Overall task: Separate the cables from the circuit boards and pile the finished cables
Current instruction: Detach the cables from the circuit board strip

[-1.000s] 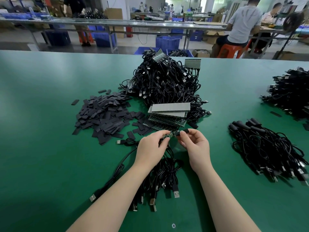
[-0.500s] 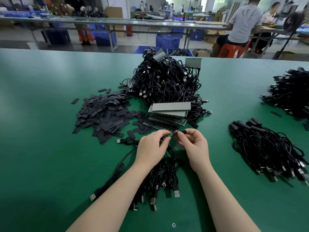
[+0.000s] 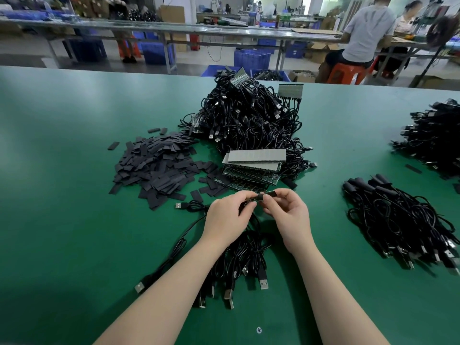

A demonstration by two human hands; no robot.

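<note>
Cable end (image 3: 267,194) pinched between both hands above green surface (image 3: 62,220): left hand (image 3: 229,217) gripping small board piece, right hand (image 3: 288,215) clamped on black sleeve. Loose cables (image 3: 239,265) below wrists; finished pile (image 3: 403,220) at right; stacked boards (image 3: 251,168) just beyond.

I'm looking across a broad green table (image 3: 62,170) into a workshop. Beyond it a long metal workbench (image 3: 154,27) runs the width of the room, blue plastic crates (image 3: 252,58) stacked on the grey floor (image 3: 22,58) underneath. At right, a person in a grey shirt (image 3: 366,33) sits on an orange stool (image 3: 344,73).
</note>
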